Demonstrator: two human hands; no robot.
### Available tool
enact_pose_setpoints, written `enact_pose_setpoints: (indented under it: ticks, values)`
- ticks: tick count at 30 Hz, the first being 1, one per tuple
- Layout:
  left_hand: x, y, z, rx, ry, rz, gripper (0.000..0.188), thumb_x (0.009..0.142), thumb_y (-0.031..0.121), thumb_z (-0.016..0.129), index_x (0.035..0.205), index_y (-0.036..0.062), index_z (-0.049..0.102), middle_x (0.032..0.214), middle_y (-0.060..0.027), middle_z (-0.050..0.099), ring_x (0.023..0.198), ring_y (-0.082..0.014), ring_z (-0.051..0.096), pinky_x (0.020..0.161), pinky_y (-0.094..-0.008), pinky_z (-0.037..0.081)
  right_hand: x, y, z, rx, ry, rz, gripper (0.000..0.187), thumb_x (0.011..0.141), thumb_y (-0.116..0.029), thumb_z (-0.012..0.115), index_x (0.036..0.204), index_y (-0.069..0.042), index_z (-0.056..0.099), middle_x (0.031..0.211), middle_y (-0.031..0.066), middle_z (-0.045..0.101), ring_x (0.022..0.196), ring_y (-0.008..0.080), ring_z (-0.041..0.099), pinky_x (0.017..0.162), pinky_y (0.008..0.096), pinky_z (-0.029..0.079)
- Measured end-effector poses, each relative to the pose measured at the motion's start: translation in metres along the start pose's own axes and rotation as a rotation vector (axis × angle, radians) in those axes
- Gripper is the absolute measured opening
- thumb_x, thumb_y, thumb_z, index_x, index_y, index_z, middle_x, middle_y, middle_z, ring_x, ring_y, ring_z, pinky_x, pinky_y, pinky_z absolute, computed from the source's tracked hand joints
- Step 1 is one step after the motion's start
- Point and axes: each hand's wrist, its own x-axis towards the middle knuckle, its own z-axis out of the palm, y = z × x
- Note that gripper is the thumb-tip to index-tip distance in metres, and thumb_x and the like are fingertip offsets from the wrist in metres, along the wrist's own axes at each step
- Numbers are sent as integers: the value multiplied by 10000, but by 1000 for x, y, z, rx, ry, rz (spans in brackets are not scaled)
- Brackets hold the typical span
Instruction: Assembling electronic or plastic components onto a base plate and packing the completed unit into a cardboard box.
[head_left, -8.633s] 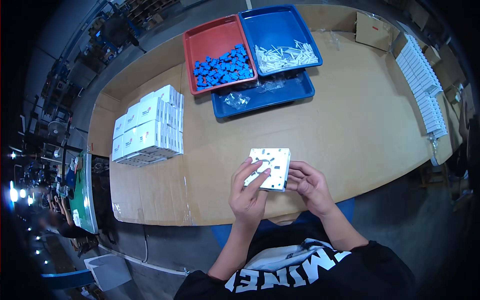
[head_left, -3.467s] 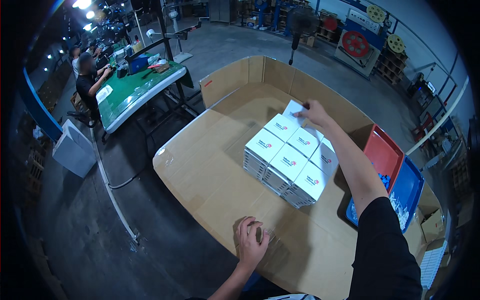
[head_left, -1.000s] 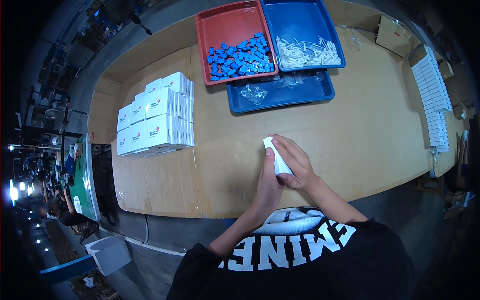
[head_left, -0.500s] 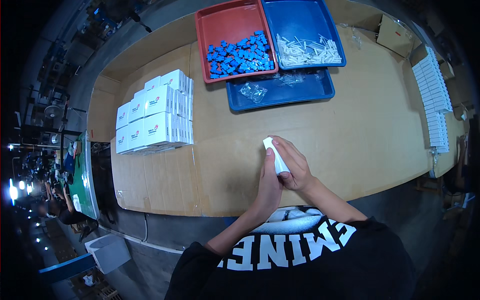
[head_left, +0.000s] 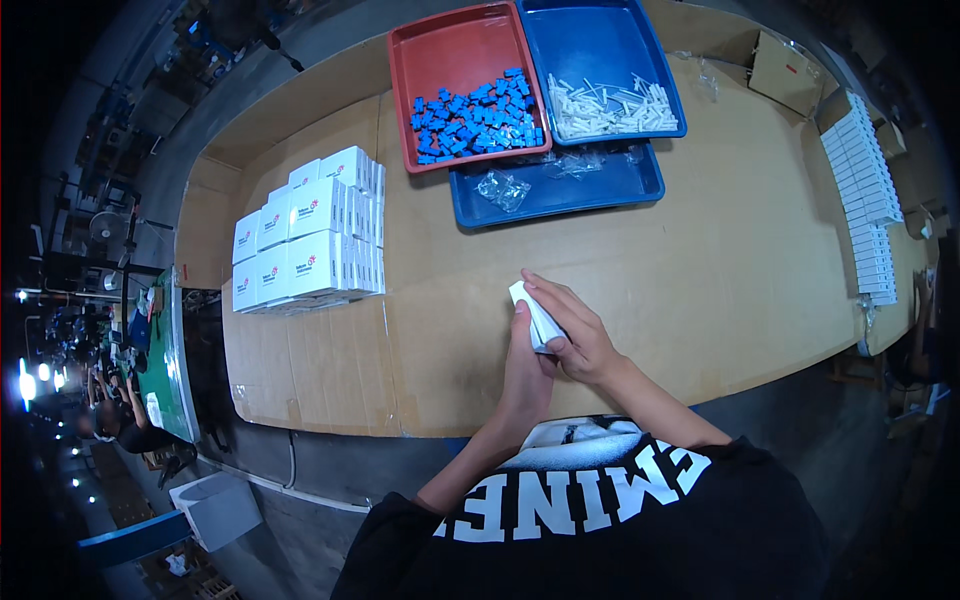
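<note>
Between my two hands is a small white box (head_left: 537,322), tilted, with one narrow side facing up. My left hand (head_left: 524,365) grips it from the left, the thumb lying along its side. From the right, my right hand (head_left: 582,335) wraps over it, fingers pressed along the far side and thumb near the lower end. The palms hide part of the box. Both hands are above the cardboard-covered table (head_left: 460,350), near its front edge.
Stacked white boxes (head_left: 310,235) stand at left. At the back are a red tray (head_left: 460,45) of blue parts, a blue tray (head_left: 590,40) of white pieces, and a lower blue tray (head_left: 540,205) with clear plastic bags. More white boxes (head_left: 862,200) line the right edge.
Both hands have shifted slightly left with the white box, which has turned a little, showing more of its side and lower end. The trays and stacks stay in place.
</note>
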Motion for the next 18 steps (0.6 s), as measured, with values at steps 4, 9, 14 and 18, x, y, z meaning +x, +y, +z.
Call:
enact_pose_setpoints:
  ticks: [4, 9, 14, 18]
  values:
    - [-4, 9, 11, 177, 85, 193, 546, 1136, 421, 353, 1573, 93, 325, 1437, -107, 500, 1279, -187, 547, 1093, -346, 427, 5, -15, -4, 151, 81, 180, 682, 1068, -469, 544, 1521, 36, 476, 1579, 279, 437, 1473, 415, 440, 1199, 455, 368]
    - [-4, 16, 6, 557, 57, 455, 596, 1144, 275, 333, 1682, 93, 150, 1651, -176, 285, 1441, -272, 410, 1190, -365, 326, 3, -30, -6, 148, -46, 322, 561, 1045, -246, 626, 1519, 22, 490, 1578, 253, 457, 1468, 376, 464, 1191, 418, 383]
    - [-5, 13, 11, 548, 95, 493, 566, 1158, 259, 316, 1677, 88, 168, 1674, -185, 251, 1503, -260, 319, 1228, -368, 258, -1, -34, 0, 130, -68, 348, 542, 1031, -182, 645, 1515, 16, 501, 1588, 240, 462, 1468, 359, 472, 1184, 394, 396]
    - [-20, 22, 33, 624, 92, 451, 635, 1161, 444, 210, 1673, 74, 150, 1639, -168, 274, 1502, -260, 305, 1232, -377, 256, -2, -34, 0, 153, -36, 332, 550, 1029, -191, 652, 1517, 11, 500, 1577, 246, 475, 1464, 364, 477, 1186, 398, 400]
